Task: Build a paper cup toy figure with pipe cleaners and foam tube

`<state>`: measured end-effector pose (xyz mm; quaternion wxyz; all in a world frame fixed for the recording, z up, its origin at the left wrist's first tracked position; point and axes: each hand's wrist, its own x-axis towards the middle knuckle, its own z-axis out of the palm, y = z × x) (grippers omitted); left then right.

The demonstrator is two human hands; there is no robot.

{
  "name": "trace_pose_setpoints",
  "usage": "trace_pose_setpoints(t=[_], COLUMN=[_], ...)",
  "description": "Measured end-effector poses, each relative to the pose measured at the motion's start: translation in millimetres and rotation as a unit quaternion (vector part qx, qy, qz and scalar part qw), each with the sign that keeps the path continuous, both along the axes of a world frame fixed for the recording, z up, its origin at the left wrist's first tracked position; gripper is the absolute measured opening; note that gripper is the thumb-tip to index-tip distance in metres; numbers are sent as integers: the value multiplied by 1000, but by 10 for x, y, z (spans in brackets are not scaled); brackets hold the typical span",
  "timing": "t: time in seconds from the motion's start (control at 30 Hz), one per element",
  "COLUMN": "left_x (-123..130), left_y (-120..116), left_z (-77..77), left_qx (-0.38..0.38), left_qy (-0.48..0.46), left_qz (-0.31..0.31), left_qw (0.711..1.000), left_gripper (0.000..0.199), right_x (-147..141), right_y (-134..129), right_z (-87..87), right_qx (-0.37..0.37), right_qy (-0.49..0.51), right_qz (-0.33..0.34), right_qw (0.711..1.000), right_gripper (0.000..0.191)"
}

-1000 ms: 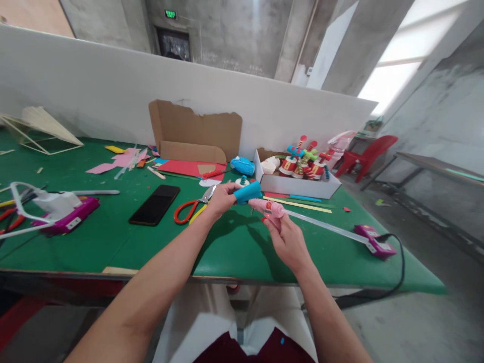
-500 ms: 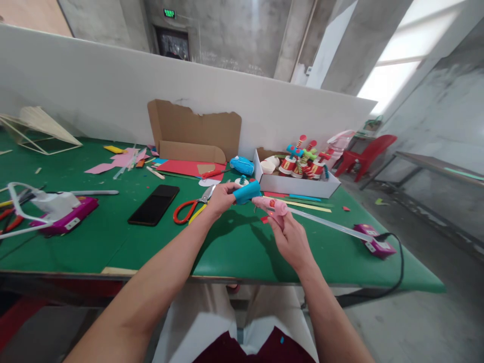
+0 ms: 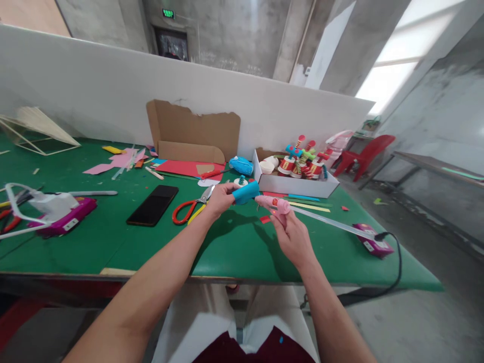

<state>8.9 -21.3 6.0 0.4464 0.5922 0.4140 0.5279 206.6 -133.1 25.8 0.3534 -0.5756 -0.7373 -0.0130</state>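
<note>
My left hand [image 3: 222, 198] is closed on a rolled blue paper tube [image 3: 245, 192], held above the table. In my right hand [image 3: 293, 234] is a pink hot glue gun [image 3: 273, 203], with a long clear glue stick [image 3: 327, 220] running out of its back. The gun's tip points left at the tube's right end; whether they touch I cannot tell. Just behind the tube stands a small white piece with a green coil [image 3: 241, 180], partly hidden. Scissors with orange and yellow handles [image 3: 184, 212] lie left of my left hand.
A white box [image 3: 298, 184] of decorated paper cups stands behind my right hand. A black phone [image 3: 153, 205] lies left of the scissors. Purple power strips [image 3: 372, 242] sit at both sides, the right one with a black cable. Coloured paper [image 3: 181, 169] and cardboard [image 3: 194, 126] are at the back.
The glue gun has moved slightly right relative to the blue tube and its angle has shifted a little. My left hand keeps its hold on the tube.
</note>
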Motion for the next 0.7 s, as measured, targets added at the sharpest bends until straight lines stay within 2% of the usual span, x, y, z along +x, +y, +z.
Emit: trace_pose_setpoints(t=[0.7], left_x=[11], left_y=[-27], left_z=[43], left_qx=[-12], left_qy=[-5], left_qz=[7], left_qw=[1000], left_gripper=[23], right_x=[125], right_y=[46], right_z=[13], right_qx=[41], right_qy=[9], right_qz=[-16], right_qw=[999], right_gripper=[42])
